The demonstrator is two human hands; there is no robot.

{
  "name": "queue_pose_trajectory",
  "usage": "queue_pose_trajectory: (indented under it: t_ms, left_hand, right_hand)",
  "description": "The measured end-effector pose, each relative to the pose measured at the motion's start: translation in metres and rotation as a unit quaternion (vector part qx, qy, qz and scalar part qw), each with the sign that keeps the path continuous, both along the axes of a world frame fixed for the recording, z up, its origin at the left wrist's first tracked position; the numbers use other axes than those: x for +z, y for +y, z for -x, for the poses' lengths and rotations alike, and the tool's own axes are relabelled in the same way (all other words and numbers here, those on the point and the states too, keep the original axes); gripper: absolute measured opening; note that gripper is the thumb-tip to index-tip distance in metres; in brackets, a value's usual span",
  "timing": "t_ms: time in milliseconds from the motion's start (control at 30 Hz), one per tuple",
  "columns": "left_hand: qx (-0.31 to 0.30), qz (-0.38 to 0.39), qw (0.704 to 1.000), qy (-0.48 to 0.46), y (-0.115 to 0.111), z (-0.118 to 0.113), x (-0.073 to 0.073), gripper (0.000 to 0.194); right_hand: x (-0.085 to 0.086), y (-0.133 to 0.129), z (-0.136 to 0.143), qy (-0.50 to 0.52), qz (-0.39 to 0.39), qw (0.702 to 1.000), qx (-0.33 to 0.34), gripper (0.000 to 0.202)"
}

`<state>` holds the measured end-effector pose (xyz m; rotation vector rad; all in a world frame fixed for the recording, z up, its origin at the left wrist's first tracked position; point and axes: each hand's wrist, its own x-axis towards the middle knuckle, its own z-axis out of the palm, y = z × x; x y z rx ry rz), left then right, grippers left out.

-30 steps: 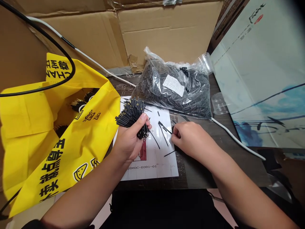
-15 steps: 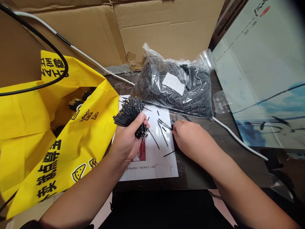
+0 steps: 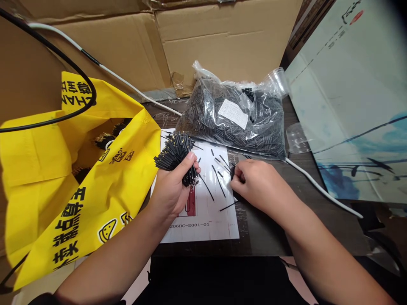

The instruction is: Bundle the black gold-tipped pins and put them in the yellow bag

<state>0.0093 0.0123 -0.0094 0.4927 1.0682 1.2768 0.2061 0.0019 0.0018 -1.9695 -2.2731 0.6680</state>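
Near the frame's centre, the left hand grips a bundle of black pieces; just right, the right hand pinches narrowly over scattered black pieces, its hold unclear

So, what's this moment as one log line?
left hand: gripping bundle of black strands | right hand: curled at right edge of printed sheet, dark strands at fingertips | rest: yellow bag left, clear bag behind

Brown taped cardboard stands behind the dark wood-look tabletop; right of that tabletop, a pale blue-painted panel leans
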Motion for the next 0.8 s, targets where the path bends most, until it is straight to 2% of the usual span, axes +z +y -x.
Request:
queue_pose_trajectory:
  t_ms: [67,167,300,433,600,800]
  left_hand:
    - [-0.003,-0.005,1.000,0.007,-0.002,-0.002,-0.002,0.023]
    - [-0.013,-0.022,0.999,0.020,-0.006,-0.006,-0.006,0.022]
    - [-0.025,-0.024,0.999,0.022,-0.009,-0.009,-0.010,0.020]
    - [-0.010,-0.036,0.999,0.030,-0.006,-0.008,-0.008,0.019]
    - [-0.005,-0.037,0.998,0.046,-0.006,-0.006,-0.005,0.019]
    - [-0.007,-0.044,0.997,0.066,-0.006,-0.008,-0.007,0.018]
  right_hand:
    - [0.003,0.001,-0.001,0.085,-0.010,0.996,-0.013,0.012]
    - [0.008,0.001,-0.002,0.215,-0.018,0.976,-0.044,0.011]
    - [0.012,-0.002,0.002,0.312,-0.009,0.949,-0.051,0.011]
    - [0.007,-0.007,0.006,0.341,0.021,0.939,-0.031,0.010]
    - [0.002,-0.008,0.009,0.336,0.005,0.942,-0.003,0.010]
    - [0.000,-0.010,0.010,0.321,0.003,0.947,0.001,0.011]
